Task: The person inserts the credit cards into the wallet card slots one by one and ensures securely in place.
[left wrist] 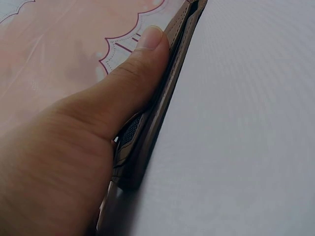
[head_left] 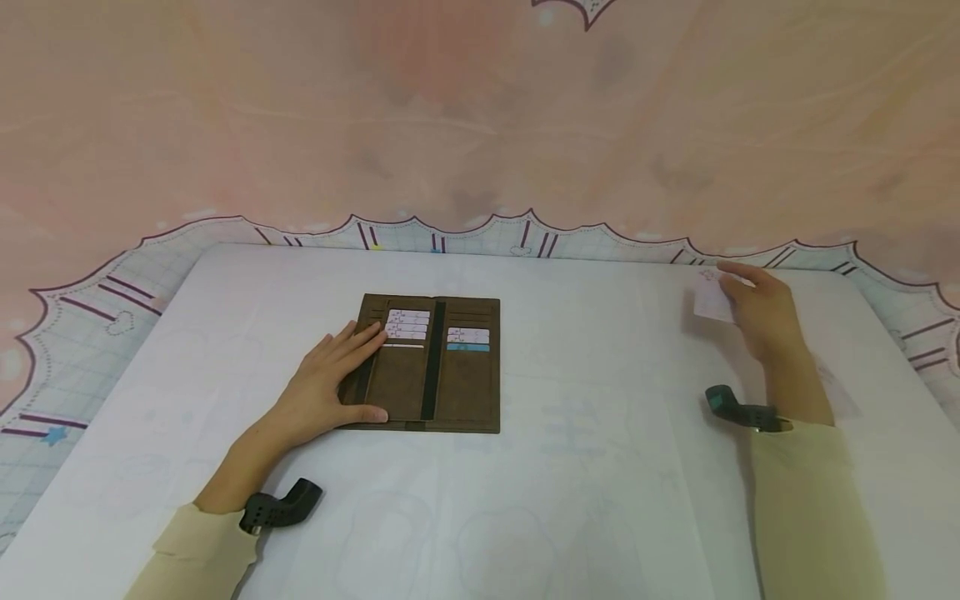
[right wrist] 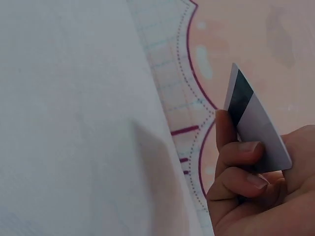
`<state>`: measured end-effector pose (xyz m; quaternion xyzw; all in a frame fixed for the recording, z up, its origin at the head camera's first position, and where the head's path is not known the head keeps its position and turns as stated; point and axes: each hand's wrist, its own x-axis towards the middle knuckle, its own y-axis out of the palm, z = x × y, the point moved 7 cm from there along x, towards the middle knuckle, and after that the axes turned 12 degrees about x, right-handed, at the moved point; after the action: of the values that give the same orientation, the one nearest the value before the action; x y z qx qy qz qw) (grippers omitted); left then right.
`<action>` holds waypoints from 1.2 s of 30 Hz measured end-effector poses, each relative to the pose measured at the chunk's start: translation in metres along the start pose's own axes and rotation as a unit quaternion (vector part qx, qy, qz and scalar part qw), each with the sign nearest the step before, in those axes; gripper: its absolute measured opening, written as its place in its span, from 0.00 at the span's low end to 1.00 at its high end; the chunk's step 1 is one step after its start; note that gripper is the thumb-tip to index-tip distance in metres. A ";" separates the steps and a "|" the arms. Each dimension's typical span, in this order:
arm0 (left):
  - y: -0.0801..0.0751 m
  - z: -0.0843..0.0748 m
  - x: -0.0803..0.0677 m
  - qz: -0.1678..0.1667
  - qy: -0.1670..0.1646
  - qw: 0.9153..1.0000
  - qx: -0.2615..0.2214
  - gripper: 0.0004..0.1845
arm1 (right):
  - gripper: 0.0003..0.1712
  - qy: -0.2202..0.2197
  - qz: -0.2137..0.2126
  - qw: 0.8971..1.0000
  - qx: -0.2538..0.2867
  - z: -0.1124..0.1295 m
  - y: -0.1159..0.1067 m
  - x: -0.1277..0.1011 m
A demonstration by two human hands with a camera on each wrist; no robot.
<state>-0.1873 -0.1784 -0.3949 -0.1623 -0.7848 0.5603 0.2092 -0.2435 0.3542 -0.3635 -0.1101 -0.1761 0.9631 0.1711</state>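
Observation:
An open brown wallet point(head_left: 468, 392) lies on the white table, with pale cards point(head_left: 408, 325) in its left slots and a pale card above a blue card point(head_left: 468, 347) in its right slots. My left hand point(head_left: 326, 387) rests over the wallet's left side with its fingers straight. Its thumb point(left wrist: 142, 54) lies along the near edge. Far off to the right, my right hand point(head_left: 765, 317) holds a pale card point(right wrist: 263, 132) tilted up above the table. A dark stripe runs across that card's face, and curled fingers point(right wrist: 241, 152) grip it.
Another pale card point(head_left: 838, 392) lies on the white tabletop point(head_left: 585, 483), partly hidden behind my right forearm. A patterned cloth point(head_left: 480, 237) with a scalloped print borders the table's far edge. Black wrist cameras point(head_left: 281, 506) sit on both wrists.

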 end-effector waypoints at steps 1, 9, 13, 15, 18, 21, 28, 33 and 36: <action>0.000 0.000 0.000 0.000 -0.001 1.000 0.000 0.55 | 0.29 -0.005 0.001 1.000 0.006 0.002 0.003 0.000; 0.000 -0.001 0.001 0.004 -0.001 1.000 -0.002 0.55 | 0.26 -0.014 0.008 0.995 0.098 0.008 0.015 -0.002; 0.001 -0.001 0.001 0.000 0.001 1.000 -0.001 0.55 | 0.28 -0.004 0.030 0.991 0.131 0.011 0.020 -0.002; 0.001 -0.001 0.001 -0.001 0.001 1.000 -0.001 0.56 | 0.28 -0.007 0.056 0.990 0.133 0.013 0.023 -0.003; 0.001 -0.001 0.001 -0.005 0.001 1.000 0.000 0.56 | 0.26 -0.019 0.093 0.980 0.173 0.016 0.029 -0.004; 0.002 -0.001 0.001 -0.006 0.003 1.000 0.000 0.56 | 0.22 -0.048 0.104 0.975 0.188 0.021 0.032 -0.007; 0.001 0.002 0.000 -0.008 0.005 1.000 0.002 0.55 | 0.29 -0.044 0.103 0.981 0.157 0.027 0.048 -0.013; 0.001 0.003 -0.001 -0.008 0.005 1.000 0.001 0.56 | 0.28 -0.068 0.114 0.983 0.126 0.042 0.065 -0.014; 0.001 0.003 -0.001 -0.006 0.002 1.000 -0.001 0.56 | 0.28 -0.072 0.133 0.977 0.153 0.050 0.078 -0.015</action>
<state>-0.1880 -0.1804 -0.3972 -0.1592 -0.7861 0.5577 0.2136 -0.2662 0.2648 -0.3450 -0.0350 -0.0224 0.9982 0.0434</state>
